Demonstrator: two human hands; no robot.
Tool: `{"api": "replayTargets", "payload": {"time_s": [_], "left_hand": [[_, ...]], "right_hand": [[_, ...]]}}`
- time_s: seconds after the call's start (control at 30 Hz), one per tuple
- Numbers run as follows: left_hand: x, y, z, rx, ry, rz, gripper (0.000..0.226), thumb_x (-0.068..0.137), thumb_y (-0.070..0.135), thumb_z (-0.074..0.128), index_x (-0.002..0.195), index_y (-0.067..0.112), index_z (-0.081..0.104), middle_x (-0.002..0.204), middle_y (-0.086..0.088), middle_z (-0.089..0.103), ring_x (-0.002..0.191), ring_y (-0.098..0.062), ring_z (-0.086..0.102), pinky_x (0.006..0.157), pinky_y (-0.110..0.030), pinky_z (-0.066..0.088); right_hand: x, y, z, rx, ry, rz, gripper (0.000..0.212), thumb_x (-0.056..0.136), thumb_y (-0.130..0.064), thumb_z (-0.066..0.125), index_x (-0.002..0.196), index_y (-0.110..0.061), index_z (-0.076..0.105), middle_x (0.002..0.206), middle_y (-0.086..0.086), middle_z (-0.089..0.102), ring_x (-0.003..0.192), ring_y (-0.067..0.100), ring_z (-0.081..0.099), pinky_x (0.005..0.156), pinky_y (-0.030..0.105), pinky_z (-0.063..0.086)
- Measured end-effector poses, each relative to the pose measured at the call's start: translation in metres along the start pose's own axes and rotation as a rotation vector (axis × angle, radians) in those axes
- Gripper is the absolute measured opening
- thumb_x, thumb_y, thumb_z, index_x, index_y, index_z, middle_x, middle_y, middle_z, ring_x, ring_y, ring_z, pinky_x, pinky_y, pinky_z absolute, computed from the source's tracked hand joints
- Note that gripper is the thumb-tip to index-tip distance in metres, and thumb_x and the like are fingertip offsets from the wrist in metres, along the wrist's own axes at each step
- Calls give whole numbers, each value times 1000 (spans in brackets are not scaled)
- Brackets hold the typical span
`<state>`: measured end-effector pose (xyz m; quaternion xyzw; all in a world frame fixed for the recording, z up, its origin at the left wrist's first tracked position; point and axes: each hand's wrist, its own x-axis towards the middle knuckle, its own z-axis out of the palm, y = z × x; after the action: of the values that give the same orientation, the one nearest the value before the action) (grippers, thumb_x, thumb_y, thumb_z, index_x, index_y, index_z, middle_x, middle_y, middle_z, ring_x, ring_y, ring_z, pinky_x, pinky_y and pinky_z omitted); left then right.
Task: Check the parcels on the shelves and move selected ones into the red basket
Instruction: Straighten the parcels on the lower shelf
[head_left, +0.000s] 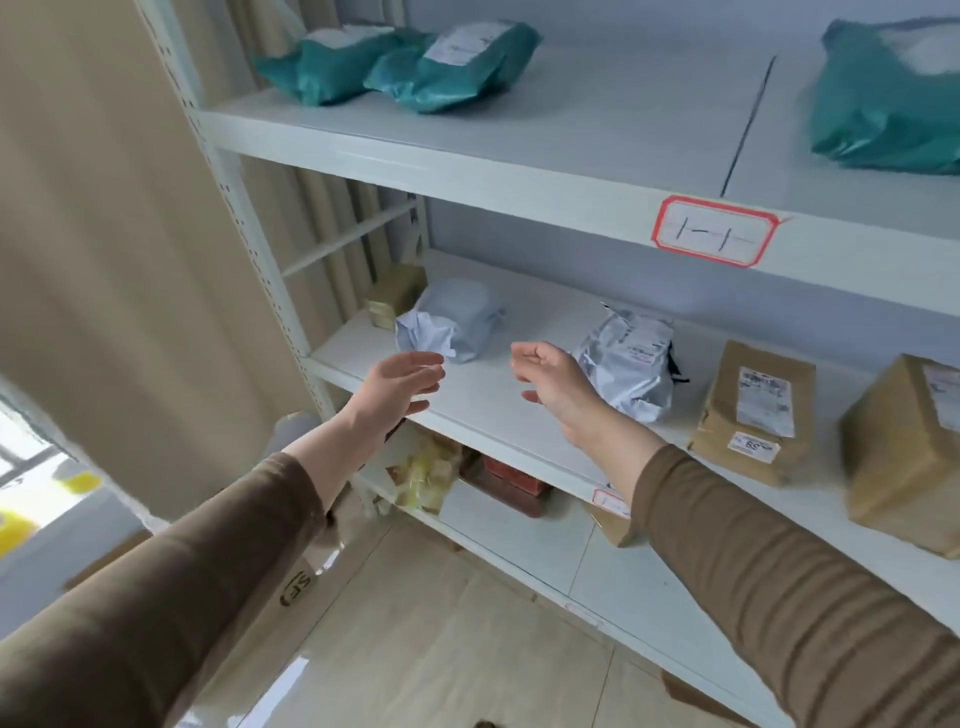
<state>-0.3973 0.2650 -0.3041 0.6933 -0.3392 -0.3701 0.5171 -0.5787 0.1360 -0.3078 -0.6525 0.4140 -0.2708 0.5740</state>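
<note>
1. I see both forearms in brown sleeves (779, 587) reaching toward the middle shelf (483, 400), my reference point throughout.
2. The left hand (397, 384) hangs over the front edge of that shelf, fingers loosely spread and slightly curled, holding nothing.
3. The right hand (553, 382) hangs over the same shelf, just right of the left hand, fingers half curled and palm facing left, also empty.
4. On the middle shelf beyond the left hand lies a crumpled pale grey parcel (452, 325); a small gold box (392, 301) sits behind it at the shelf's left end.
5. Just beyond the right hand lies a white plastic parcel (631, 364) with a printed label.
6. Further right on the same shelf rest two brown cardboard parcels (756, 413), each labelled.
7. Above the middle shelf, the upper shelf (571, 135) carries three teal bag parcels (457, 67), two at its left, one at its right, and a red-bordered tag (714, 231) on its front rail.
8. I cannot see the red basket.
</note>
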Motion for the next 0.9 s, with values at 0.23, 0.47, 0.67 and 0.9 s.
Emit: {"api": "replayTargets", "payload": {"time_s": [0.23, 0.47, 0.67, 0.9], "left_hand": [[104, -9, -53, 80, 20, -18, 39, 101, 26, 69, 138, 17, 64, 134, 0, 67, 123, -17, 61, 109, -34, 44], [226, -27, -77, 187, -56, -81, 66, 99, 36, 70, 156, 19, 43, 161, -6, 45, 147, -30, 44, 110, -35, 32], [326, -44, -89, 247, -203, -172, 80, 95, 36, 76, 161, 15, 36, 162, -6, 45, 146, -31, 45, 112, -39, 36], [387, -68, -80, 300, -372, -168, 60, 95, 25, 76, 145, 4, 53, 132, -12, 65, 122, -30, 61, 96, -30, 43]], "right_hand": [[94, -16, 46, 54, -8, 121, 59, 102, -26, 63, 155, -10, 43, 152, 4, 52, 129, 17, 52, 108, 35, 44], [160, -11, 78, 96, 87, 289, 52, 104, -31, 60, 151, -14, 45, 131, -9, 53, 134, 19, 47, 110, 38, 39], [225, 4, 117, 203, 267, 419, 50, 101, -36, 62, 145, -17, 46, 124, -7, 53, 110, 13, 55, 100, 35, 37], [269, 36, 148, 276, 398, 593, 74, 97, -46, 64, 158, -22, 30, 143, 2, 51, 124, 22, 49, 97, 37, 34]]}}
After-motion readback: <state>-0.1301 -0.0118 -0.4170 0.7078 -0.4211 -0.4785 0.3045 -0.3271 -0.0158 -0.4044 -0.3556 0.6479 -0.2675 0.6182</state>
